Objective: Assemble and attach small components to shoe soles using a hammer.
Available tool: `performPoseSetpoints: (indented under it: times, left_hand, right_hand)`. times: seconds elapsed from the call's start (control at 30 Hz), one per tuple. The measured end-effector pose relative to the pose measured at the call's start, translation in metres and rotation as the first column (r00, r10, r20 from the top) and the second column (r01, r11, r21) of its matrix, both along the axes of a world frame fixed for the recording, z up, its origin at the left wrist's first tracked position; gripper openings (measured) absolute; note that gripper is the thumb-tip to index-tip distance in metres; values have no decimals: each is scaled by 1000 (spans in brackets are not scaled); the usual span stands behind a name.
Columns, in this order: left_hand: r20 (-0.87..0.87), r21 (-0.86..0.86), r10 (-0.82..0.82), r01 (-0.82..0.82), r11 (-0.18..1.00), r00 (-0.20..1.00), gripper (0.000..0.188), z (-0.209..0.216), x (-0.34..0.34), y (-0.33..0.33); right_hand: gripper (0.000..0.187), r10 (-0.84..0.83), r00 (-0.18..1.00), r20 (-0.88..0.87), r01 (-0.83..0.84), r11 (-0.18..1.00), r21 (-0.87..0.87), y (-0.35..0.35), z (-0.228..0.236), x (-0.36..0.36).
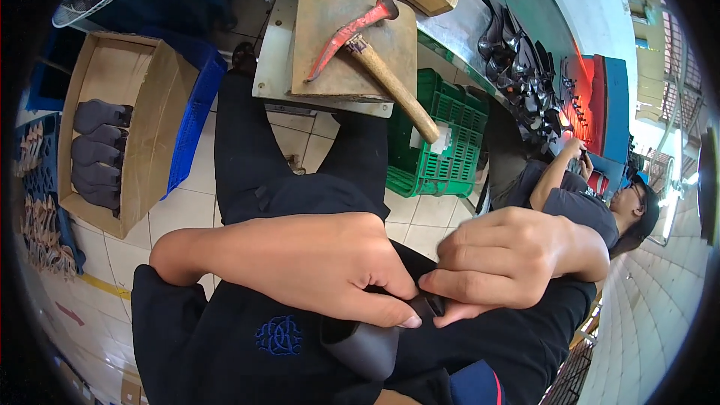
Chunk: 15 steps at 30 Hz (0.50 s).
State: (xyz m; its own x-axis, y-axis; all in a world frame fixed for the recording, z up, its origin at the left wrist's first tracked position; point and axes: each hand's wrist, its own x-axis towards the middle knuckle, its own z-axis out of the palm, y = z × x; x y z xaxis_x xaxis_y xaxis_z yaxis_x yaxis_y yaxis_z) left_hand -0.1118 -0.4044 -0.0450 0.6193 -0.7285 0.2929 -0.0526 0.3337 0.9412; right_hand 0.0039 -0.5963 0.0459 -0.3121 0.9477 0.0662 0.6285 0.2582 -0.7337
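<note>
Shoe piece, black, curved and leather-like [364,349], lay at six o'clock from the left hand [356,262], nearer and clamped on it; its long axis seemingly ran eight-to-two o'clock, the right hand [499,255] pinching its two-o'clock end.

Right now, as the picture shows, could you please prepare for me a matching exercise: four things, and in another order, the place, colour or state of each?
Things:
1. Hammer
2. Cardboard box
3. Crate beside the right leg
4. Dark curved piece

Place, colour or state:
A. Green
B. Held in the left hand
C. Holding dark grey pieces
D. Lying on a brown board

Pairs: 1-D, 2-C, 3-A, 4-B
</note>
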Motion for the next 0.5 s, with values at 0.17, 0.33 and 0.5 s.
performPoseSetpoints:
  times: [0.17, 0.33, 0.5]
  left_hand:
    - [25, -47, 11, -10, 999, 1000, 20, -6, 3, -7]
    - [-9, -153, -75, 73, 985, 997, 19, -11, 5, -20]
    - [-36, -121, -103, 98, 988, 994, 20, -7, 5, -17]
  right_hand:
    - [30, -50, 999, -20, 51, 996, 78, -3, -12, -2]
    - [26, -11, 995, -98, 27, 987, 157, -8, -16, -6]
    - [25, -44, 984, -172, 69, 988, 137, -12, -17, -10]
